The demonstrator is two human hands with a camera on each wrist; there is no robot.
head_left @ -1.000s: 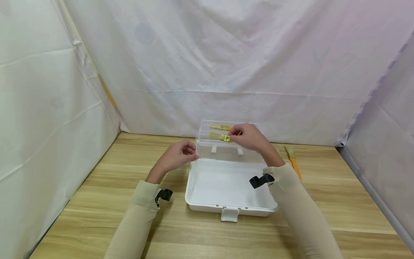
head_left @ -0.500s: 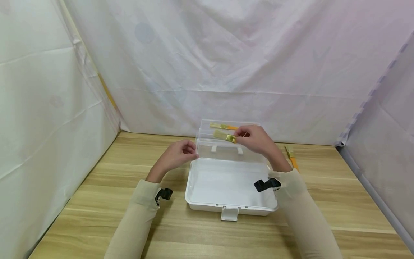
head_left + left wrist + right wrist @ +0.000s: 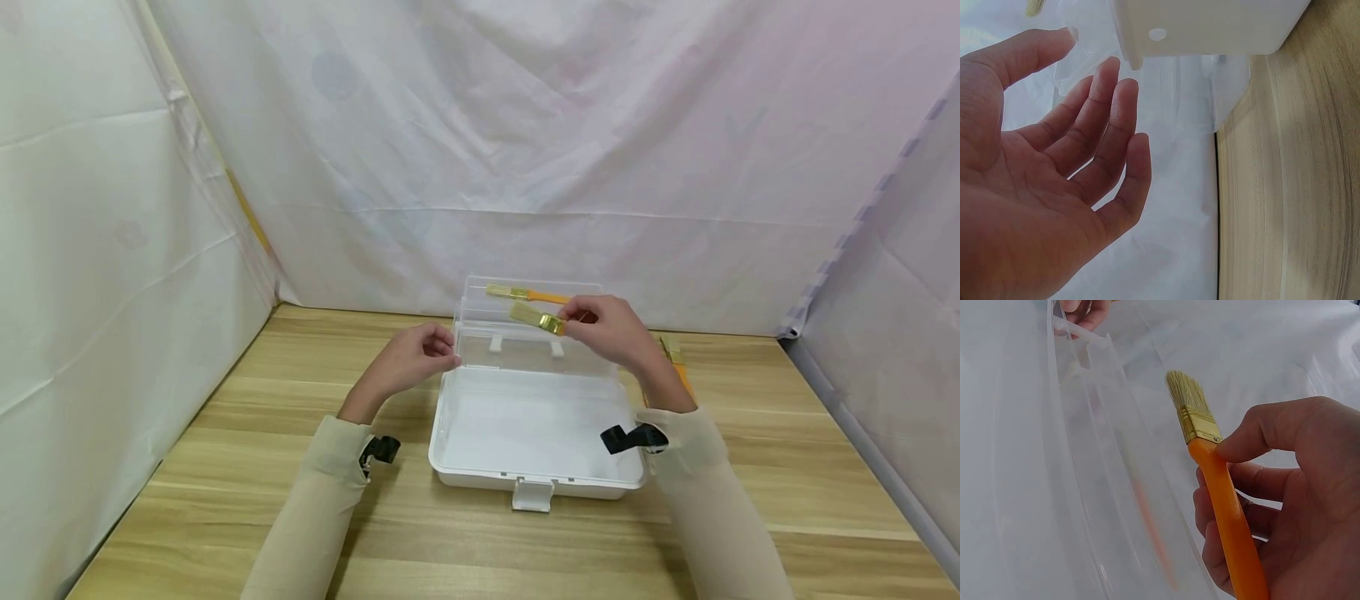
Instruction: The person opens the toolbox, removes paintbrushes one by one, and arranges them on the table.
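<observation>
My right hand [image 3: 611, 333] pinches a flat paintbrush [image 3: 1222, 494] by its orange handle, just below the gold ferrule, bristles pointing left. It is over the raised clear lid [image 3: 517, 350] of a white plastic box [image 3: 525, 425]. Another paintbrush [image 3: 547, 296] lies at the back, along the clear compartments, and shows blurred through plastic in the right wrist view. My left hand [image 3: 416, 358] is at the lid's left edge, fingers loosely bent and thumb apart from them; in the left wrist view the palm [image 3: 1022, 206] faces up with nothing in it.
Beside the box on the right, a paintbrush [image 3: 674, 354] lies on the wooden table [image 3: 780, 467], partly hidden by my right forearm. The box's front latch [image 3: 532, 496] hangs down. A white curtain [image 3: 480, 150] closes off the back and sides.
My right hand has moved right and slightly down with the paintbrush, uncovering more of the brush behind. My left hand and the box have stayed in place.
</observation>
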